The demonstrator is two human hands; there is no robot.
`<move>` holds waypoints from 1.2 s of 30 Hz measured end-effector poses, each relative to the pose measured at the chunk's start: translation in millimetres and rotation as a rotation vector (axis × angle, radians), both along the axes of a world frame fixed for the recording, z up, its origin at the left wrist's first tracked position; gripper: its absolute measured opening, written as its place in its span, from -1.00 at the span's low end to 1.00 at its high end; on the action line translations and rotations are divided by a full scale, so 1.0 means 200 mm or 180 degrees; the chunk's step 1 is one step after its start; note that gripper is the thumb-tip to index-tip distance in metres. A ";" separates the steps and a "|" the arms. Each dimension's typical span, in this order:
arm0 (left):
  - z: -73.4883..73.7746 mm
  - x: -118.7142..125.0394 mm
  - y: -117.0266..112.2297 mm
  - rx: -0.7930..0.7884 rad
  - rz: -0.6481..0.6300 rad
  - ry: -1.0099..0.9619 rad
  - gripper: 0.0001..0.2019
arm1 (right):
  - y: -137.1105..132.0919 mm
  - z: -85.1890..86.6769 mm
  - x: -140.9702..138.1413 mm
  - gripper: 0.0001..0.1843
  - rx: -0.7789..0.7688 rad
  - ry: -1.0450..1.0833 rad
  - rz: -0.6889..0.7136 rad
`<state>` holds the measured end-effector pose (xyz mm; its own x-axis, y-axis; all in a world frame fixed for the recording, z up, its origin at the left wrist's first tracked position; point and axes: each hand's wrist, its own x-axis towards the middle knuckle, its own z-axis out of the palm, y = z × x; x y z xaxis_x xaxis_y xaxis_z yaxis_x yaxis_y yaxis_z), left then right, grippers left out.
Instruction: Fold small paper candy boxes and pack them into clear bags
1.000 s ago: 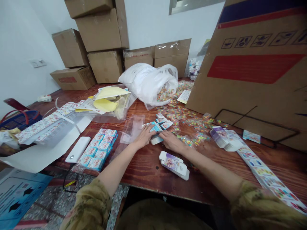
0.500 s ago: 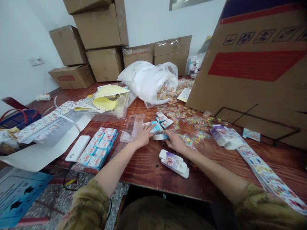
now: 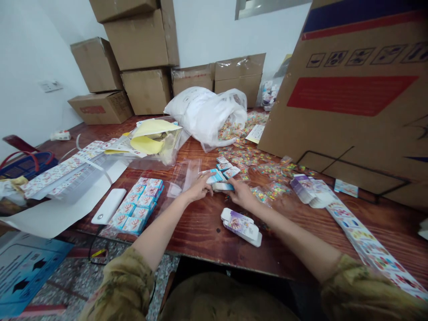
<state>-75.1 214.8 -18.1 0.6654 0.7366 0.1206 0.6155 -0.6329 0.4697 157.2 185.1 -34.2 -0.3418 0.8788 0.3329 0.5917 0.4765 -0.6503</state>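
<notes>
My left hand point(image 3: 198, 189) and my right hand point(image 3: 241, 194) meet at mid-table, fingers curled on a small blue-and-white carton point(image 3: 222, 187) held between them. More small blue cartons point(image 3: 224, 169) lie just beyond the hands. A flat purple-and-white carton stack point(image 3: 241, 226) lies on the table just below my right wrist. Packed blue cartons in a clear bag point(image 3: 138, 205) sit left of my left forearm. Empty clear bags point(image 3: 185, 176) lie by my left hand.
Colourful small packets point(image 3: 254, 158) spill from a white plastic bag point(image 3: 207, 113). A big cardboard box point(image 3: 354, 98) stands right; brown boxes point(image 3: 140, 58) are stacked behind. Folded purple cartons point(image 3: 310, 191), a sticker strip point(image 3: 368, 245), a white power bank point(image 3: 109, 207) and yellow sheets point(image 3: 150, 138) lie around.
Both hands have lifted slightly and drawn together, fingers closing round the small blue carton that lay flat under them before. The view shifted a little.
</notes>
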 end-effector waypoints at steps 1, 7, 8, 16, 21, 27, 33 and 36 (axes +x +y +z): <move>0.00 0.00 0.00 -0.0039 0.0003 -0.0051 -0.53 | 0.00 0.01 0.00 -0.83 -0.0018 0.0027 0.0057; -0.01 0.01 0.00 -0.0097 0.0068 -0.0080 -0.42 | 0.04 -0.02 -0.02 -0.78 -0.0187 0.0551 -0.0166; -0.01 0.02 0.00 -0.0088 0.0087 -0.0047 -0.49 | 0.04 -0.02 -0.03 -0.75 -0.0218 0.0708 -0.0211; 0.00 0.07 -0.05 0.0176 0.0280 0.0384 -0.69 | 0.03 0.02 -0.11 -0.49 -0.0371 0.2197 -0.0320; 0.00 0.09 -0.07 0.0470 0.0355 0.0687 -0.71 | 0.00 0.23 0.01 -0.55 -0.0329 0.3532 -0.0748; 0.02 0.07 0.03 0.0792 0.1095 0.1111 -0.66 | -0.23 0.42 0.19 -0.66 -0.0412 0.2924 -0.0759; 0.01 0.00 0.15 0.0874 0.1604 0.1195 -0.53 | -0.55 0.44 0.19 -0.69 -0.0588 0.2372 -0.0812; -0.01 -0.03 0.14 0.0969 0.1731 0.1208 -0.51 | -0.73 0.39 0.11 -0.73 -0.0749 0.2088 -0.0780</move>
